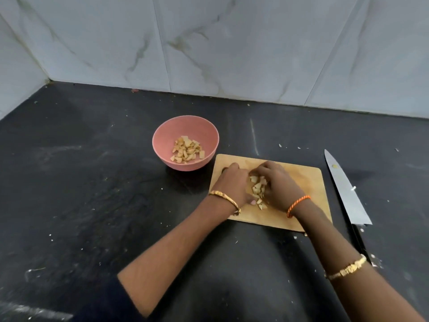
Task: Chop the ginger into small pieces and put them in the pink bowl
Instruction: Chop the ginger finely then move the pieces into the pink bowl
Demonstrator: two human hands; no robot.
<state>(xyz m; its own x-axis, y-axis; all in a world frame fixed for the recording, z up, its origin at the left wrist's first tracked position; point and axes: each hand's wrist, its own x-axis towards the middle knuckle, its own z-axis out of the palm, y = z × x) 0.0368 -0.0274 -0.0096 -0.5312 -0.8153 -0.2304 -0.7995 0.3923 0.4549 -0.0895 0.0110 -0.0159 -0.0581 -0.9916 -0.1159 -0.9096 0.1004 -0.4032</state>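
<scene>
Two forearms are stretched over the worktop's near edge to the board (301, 182). The left hand (232, 184) and right hand (276, 182) are cupped round the ginger (258, 189) at the board's middle, apparently gathering it for the bowl (162, 140) off the board's far-left corner, already part-filled. The knife (346, 189) is laid aside, right.

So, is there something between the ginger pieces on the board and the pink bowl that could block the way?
Nothing visible does. The ginger pieces lie on the cutting board, gathered between the left hand and the right hand. The pink bowl stands beyond the board's far left corner, with only bare counter between. The knife lies off to the right.
</scene>
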